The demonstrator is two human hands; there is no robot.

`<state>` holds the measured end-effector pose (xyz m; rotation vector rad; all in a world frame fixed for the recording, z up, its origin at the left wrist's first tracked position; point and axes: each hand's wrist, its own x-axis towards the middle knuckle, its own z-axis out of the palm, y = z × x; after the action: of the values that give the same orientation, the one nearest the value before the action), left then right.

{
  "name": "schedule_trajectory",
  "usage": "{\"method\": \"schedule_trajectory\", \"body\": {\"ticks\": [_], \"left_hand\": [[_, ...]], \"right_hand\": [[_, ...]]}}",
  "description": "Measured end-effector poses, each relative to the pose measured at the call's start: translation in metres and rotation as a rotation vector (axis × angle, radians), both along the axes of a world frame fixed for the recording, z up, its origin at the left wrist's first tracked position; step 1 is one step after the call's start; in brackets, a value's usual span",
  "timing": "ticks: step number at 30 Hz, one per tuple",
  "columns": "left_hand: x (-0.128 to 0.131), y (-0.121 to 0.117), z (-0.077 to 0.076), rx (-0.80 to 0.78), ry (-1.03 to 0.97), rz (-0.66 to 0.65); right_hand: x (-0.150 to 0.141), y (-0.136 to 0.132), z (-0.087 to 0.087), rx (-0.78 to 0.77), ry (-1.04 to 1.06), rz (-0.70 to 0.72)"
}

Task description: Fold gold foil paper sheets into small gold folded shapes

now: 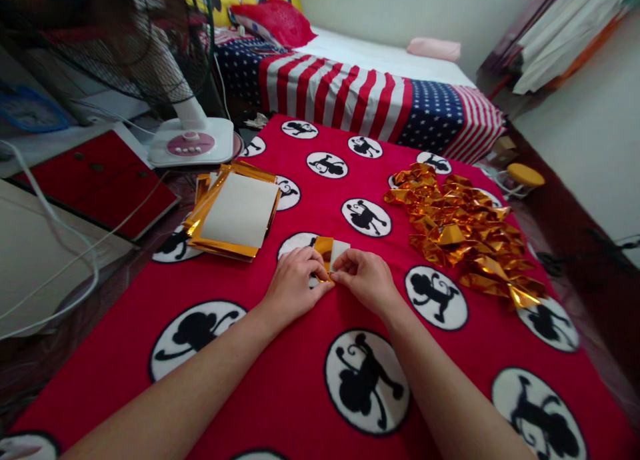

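A small partly folded sheet of gold foil paper [325,248] lies on the red cloth, gold on its left part and white on its right. My left hand [299,277] pinches its near left edge between thumb and fingers. Opposite it, my right hand [364,273] has its fingertips closed on the near right edge, and the two thumbs almost meet. The fingers cover the near end of the paper. To the left sits a stack of flat gold foil sheets [239,210], white side up on top. A heap of folded gold foil pieces [457,227] spreads over the right side.
The red cloth with monkey prints [300,393] covers the table. At the back left stands a white fan [193,143], beside a dark red board [100,180] and loose white cables. Beyond the table is a bed [340,93] with a red pillow [277,21]. A yellow-topped stool [525,175] stands at the right.
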<state>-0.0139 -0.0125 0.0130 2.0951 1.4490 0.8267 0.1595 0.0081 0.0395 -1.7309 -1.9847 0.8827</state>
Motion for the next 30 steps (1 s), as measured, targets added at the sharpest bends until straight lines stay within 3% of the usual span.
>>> {"method": "schedule_trajectory", "body": {"ticks": [20,30], "left_hand": [[-0.0023,0.0004,0.002,0.006,0.036,-0.037],[-0.0043,0.0016,-0.0034,0.034,0.0,-0.063]], "right_hand": [[-0.0052,-0.006,-0.0038,0.087,-0.071,-0.067],[-0.0044,0.0033,0.001,0.024,-0.172,-0.073]]}}
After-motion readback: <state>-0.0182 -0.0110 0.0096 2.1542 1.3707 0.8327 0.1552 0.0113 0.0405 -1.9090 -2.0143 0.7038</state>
